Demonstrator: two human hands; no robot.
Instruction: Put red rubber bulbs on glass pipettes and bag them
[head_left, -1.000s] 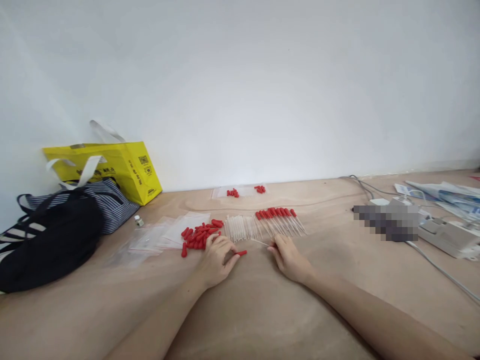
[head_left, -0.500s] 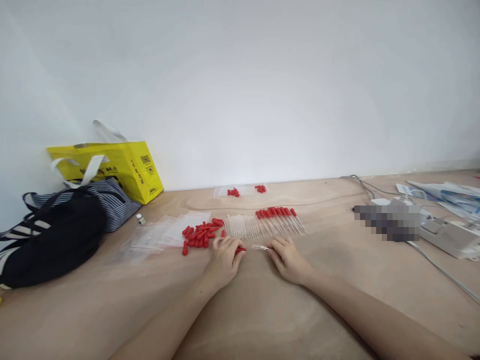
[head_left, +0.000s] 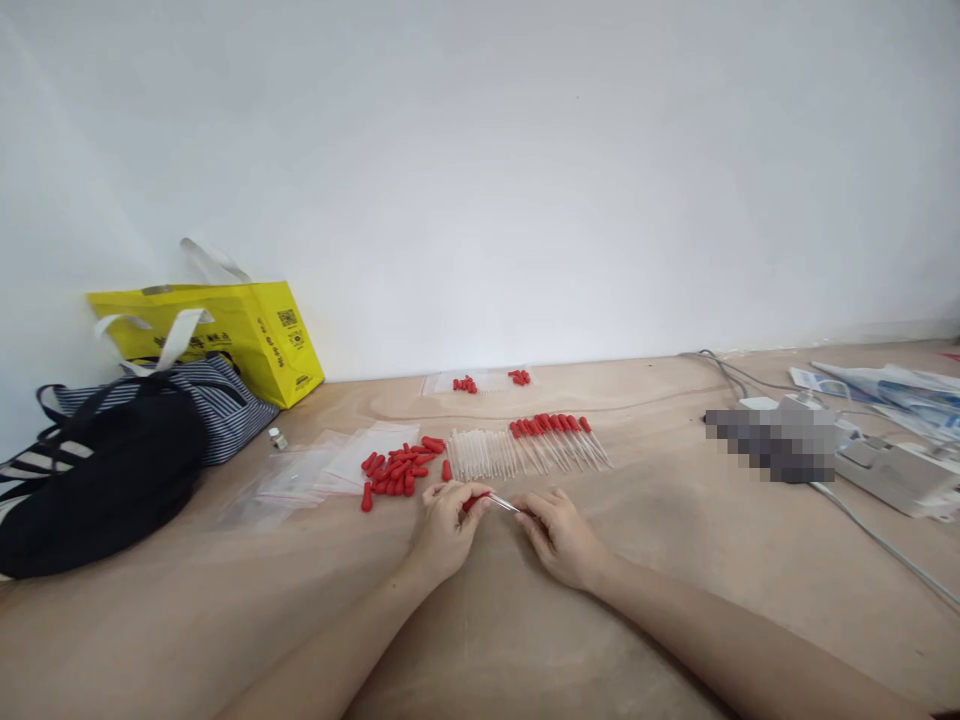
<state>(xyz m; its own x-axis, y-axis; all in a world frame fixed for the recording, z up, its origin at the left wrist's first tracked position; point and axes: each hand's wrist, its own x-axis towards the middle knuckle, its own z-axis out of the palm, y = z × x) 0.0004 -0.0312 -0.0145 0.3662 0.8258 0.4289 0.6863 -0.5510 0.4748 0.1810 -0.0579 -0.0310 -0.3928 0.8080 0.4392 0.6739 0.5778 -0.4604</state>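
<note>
Between thumb and fingers my left hand (head_left: 450, 522) pinches a red rubber dropper bulb (head_left: 477, 501). My right hand (head_left: 561, 535) is closed on a clear glass pipette tube (head_left: 505, 503), whose end meets the bulb's mouth; how far it sits inside I cannot tell. Beyond my left hand lies a pile of loose red bulbs (head_left: 401, 467). A row of bare glass tubes (head_left: 484, 454) lies behind the hands. To its right, several droppers with red bulbs fitted (head_left: 559, 438) are lined up side by side.
Clear plastic bags (head_left: 315, 475) and a small bottle (head_left: 278, 438) lie left of the bulbs. More bulbs (head_left: 465, 384) rest on bags by the wall. A yellow bag (head_left: 277, 345) and black bag (head_left: 112, 475) stand left; a power strip (head_left: 892, 475) and cables lie right.
My hands have come closer together. The glass tube in my right hand has moved left and now meets the red bulb in my left hand.
</note>
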